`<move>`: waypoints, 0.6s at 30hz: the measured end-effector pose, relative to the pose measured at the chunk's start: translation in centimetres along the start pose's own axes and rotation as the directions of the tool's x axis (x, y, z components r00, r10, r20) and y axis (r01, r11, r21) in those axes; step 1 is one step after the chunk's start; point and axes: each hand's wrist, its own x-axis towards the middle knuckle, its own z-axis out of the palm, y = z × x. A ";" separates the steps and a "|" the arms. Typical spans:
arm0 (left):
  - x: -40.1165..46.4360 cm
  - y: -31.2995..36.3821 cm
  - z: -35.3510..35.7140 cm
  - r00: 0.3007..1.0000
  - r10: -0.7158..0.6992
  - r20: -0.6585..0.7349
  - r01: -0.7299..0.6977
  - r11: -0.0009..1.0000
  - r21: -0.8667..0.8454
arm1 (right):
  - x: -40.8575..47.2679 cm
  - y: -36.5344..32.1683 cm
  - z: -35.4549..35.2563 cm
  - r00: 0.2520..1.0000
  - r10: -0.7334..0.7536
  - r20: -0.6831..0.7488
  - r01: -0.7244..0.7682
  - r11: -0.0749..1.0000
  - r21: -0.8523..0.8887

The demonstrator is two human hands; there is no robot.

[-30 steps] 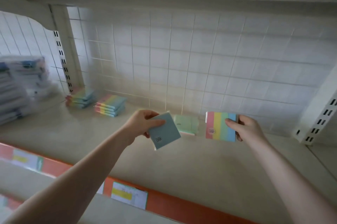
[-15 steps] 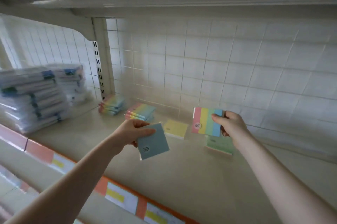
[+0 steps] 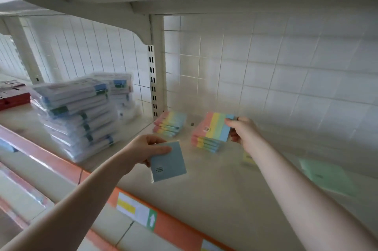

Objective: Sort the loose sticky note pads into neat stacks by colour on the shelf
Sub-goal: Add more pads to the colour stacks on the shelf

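Observation:
My right hand (image 3: 244,132) pinches a rainbow-striped pad (image 3: 214,128) by its blue edge, holding it just above a stack of striped pads (image 3: 205,144). A second striped stack (image 3: 169,124) lies to its left beside the shelf upright. My left hand (image 3: 147,148) grips a plain blue pad (image 3: 168,161) in clear wrap, held above the shelf front. A yellow pad (image 3: 248,158) peeks out from behind my right forearm. A green pad (image 3: 327,175) lies flat at the right.
Piles of plastic-wrapped packs (image 3: 77,111) fill the shelf's left part, with red items (image 3: 14,99) beyond. An upright post (image 3: 156,70) and bracket stand at the back. The orange shelf edge (image 3: 173,228) carries price labels. Another shelf hangs overhead.
The view swung left. My right hand carried the striped pad leftward to just over the right striped stack. My left hand keeps the blue pad.

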 end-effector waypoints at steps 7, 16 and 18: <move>0.9 -1.6 -2.3 1.000 -0.014 0.009 0.014 1.000 0.013 | 2.2 0.4 2.5 0.997 0.061 -0.042 -0.062 0.998 -0.005; 2.2 -1.8 -2.0 0.997 -0.008 0.075 0.008 1.000 -0.006 | 3.7 2.0 2.5 0.983 -0.032 -0.183 -0.030 0.945 -0.326; 2.5 -1.8 -1.9 0.996 -0.009 0.086 0.009 1.000 -0.001 | 3.9 2.3 2.5 0.974 -0.058 -0.219 -0.033 0.920 -0.390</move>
